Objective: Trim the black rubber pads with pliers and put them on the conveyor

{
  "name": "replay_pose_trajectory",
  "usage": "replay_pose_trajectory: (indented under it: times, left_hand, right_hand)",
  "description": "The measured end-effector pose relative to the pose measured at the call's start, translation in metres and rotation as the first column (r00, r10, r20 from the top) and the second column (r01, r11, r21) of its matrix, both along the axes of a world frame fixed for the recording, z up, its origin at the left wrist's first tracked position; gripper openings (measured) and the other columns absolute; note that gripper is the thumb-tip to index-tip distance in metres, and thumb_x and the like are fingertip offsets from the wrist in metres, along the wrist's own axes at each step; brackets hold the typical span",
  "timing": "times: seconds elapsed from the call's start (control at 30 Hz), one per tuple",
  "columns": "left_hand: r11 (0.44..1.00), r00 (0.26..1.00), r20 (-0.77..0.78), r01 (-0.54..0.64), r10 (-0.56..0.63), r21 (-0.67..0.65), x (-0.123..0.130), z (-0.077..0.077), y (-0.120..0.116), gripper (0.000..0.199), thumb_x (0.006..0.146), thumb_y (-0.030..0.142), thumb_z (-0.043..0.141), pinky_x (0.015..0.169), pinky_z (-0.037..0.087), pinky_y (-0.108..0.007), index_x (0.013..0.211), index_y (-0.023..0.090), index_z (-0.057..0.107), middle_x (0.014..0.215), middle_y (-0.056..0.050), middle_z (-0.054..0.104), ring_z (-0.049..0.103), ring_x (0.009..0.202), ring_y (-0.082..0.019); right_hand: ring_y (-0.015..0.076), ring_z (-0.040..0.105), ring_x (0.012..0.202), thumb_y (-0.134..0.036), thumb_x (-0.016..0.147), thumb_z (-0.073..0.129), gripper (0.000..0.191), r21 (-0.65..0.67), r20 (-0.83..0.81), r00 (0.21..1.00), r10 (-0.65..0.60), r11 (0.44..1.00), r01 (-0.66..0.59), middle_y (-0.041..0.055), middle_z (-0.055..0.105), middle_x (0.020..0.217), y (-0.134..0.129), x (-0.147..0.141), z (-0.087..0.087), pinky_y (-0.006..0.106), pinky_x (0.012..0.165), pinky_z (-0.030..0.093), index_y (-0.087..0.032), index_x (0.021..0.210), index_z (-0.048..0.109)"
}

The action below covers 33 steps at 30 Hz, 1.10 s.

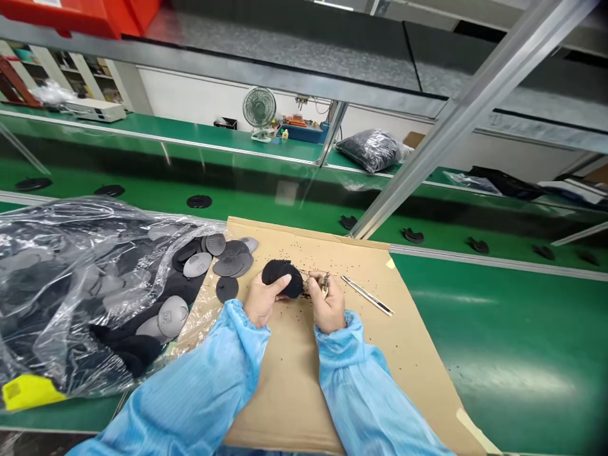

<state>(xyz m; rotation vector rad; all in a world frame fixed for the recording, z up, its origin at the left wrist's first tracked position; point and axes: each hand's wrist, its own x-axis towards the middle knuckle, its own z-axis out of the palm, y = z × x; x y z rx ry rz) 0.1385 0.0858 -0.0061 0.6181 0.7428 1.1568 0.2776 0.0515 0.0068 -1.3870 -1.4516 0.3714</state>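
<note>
Round black foam pad [284, 278], hand-held

Sleeves [190, 392] light blue; cardboard [375, 361] tan, black-speckled; bench mat [503, 329] green; disc [282, 278] black.

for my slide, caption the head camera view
Left hand holds a black disc, right hand a small metal tool, on crumb-strewn cardboard beside grey discs.

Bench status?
Left hand gripping black disc. Right hand pinching small metal tool beside its edge. Black crumbs scattered on cardboard.
</note>
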Motion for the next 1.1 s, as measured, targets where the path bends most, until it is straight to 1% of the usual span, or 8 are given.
replay_pose_trajectory:
  times: [0.13, 0.27, 0.4, 0.5, 0.63, 0.77, 0.9, 1.1]
  left_hand:
    - [0.999, 0.999, -0.032, 0.034, -0.033, 0.033, 0.005, 0.001, -0.004, 0.040, 0.061, 0.030, 0.082, 0.065, 0.057, -0.034, 0.095, 0.014, 0.065, 0.092, -0.009, 0.069, 0.066, 0.078, -0.022]
    - [0.996, 0.998, -0.039, 0.054, -0.051, 0.073, 0.007, 0.000, -0.006, 0.040, 0.061, 0.026, 0.082, 0.074, 0.056, -0.036, 0.096, 0.014, 0.066, 0.097, -0.010, 0.069, 0.066, 0.086, -0.023]
    - [0.989, 0.998, -0.064, 0.036, -0.026, 0.145, 0.006, -0.002, -0.005, 0.034, 0.062, 0.023, 0.081, 0.086, 0.052, -0.038, 0.092, 0.012, 0.069, 0.096, -0.010, 0.070, 0.065, 0.090, -0.022]
    - [0.982, 0.997, -0.070, 0.050, -0.037, 0.182, 0.005, -0.002, -0.005, 0.030, 0.064, 0.022, 0.080, 0.091, 0.049, -0.037, 0.091, 0.013, 0.071, 0.095, -0.009, 0.071, 0.064, 0.091, -0.021]
    - [0.972, 0.995, -0.053, 0.091, -0.082, 0.215, 0.004, 0.001, -0.007, 0.025, 0.067, 0.021, 0.078, 0.090, 0.049, -0.035, 0.090, 0.014, 0.072, 0.096, -0.008, 0.071, 0.064, 0.092, -0.020]
    - [0.956, 0.988, -0.054, 0.153, -0.144, 0.251, 0.002, 0.003, -0.008, 0.022, 0.068, 0.021, 0.077, 0.086, 0.050, -0.034, 0.089, 0.014, 0.072, 0.092, -0.008, 0.071, 0.065, 0.087, -0.019]
    - [0.954, 0.987, -0.061, 0.157, -0.147, 0.254, 0.002, 0.002, -0.009, 0.021, 0.069, 0.022, 0.077, 0.083, 0.051, -0.033, 0.088, 0.013, 0.071, 0.089, -0.007, 0.071, 0.064, 0.084, -0.018]
    - [0.956, 0.983, -0.048, 0.181, -0.175, 0.229, 0.005, 0.000, -0.013, 0.025, 0.071, 0.026, 0.075, 0.087, 0.049, -0.036, 0.092, 0.013, 0.070, 0.092, -0.009, 0.070, 0.064, 0.090, -0.021]
  right_hand:
    - [0.0132, 0.050, 0.062, -0.036, 0.086, 0.053, 0.018, -0.063, -0.031, 0.999, 0.037, 0.997, -0.039, 0.0000, 0.055, 0.070, -0.001, -0.001, 0.000, 0.026, 0.062, 0.044, -0.018, 0.082, 0.054]
    - [0.0121, 0.049, 0.058, -0.036, 0.085, 0.054, 0.019, -0.083, -0.068, 0.998, 0.011, 0.996, -0.017, -0.0014, 0.054, 0.066, -0.001, -0.002, 0.000, 0.025, 0.058, 0.042, -0.018, 0.080, 0.056]
    - [0.0142, 0.054, 0.064, -0.037, 0.084, 0.057, 0.019, -0.093, -0.071, 0.997, 0.012, 0.995, -0.019, 0.0015, 0.060, 0.073, -0.001, -0.001, -0.003, 0.027, 0.064, 0.045, -0.017, 0.085, 0.059]
    - [0.0170, 0.057, 0.072, -0.040, 0.083, 0.058, 0.025, -0.108, -0.083, 0.996, 0.036, 0.993, -0.045, 0.0046, 0.064, 0.081, -0.001, 0.000, -0.005, 0.030, 0.070, 0.047, -0.017, 0.092, 0.060]
    - [0.0183, 0.059, 0.076, -0.044, 0.083, 0.058, 0.029, -0.139, -0.136, 0.987, 0.089, 0.984, -0.108, 0.0047, 0.065, 0.083, 0.000, 0.002, -0.007, 0.031, 0.072, 0.047, -0.017, 0.094, 0.062]
    - [0.0159, 0.055, 0.068, -0.047, 0.081, 0.060, 0.030, -0.144, -0.202, 0.966, 0.161, 0.971, -0.191, 0.0016, 0.061, 0.074, 0.000, 0.003, -0.005, 0.027, 0.064, 0.045, -0.017, 0.087, 0.062]
    - [0.0128, 0.049, 0.060, -0.046, 0.079, 0.064, 0.029, -0.128, -0.202, 0.969, 0.144, 0.977, -0.172, -0.0008, 0.056, 0.066, -0.002, 0.003, -0.002, 0.025, 0.057, 0.041, -0.017, 0.080, 0.060]
    - [0.0126, 0.049, 0.060, -0.043, 0.079, 0.064, 0.027, -0.106, -0.227, 0.959, 0.171, 0.974, -0.199, -0.0006, 0.056, 0.066, -0.002, 0.005, -0.005, 0.025, 0.057, 0.040, -0.017, 0.079, 0.059]
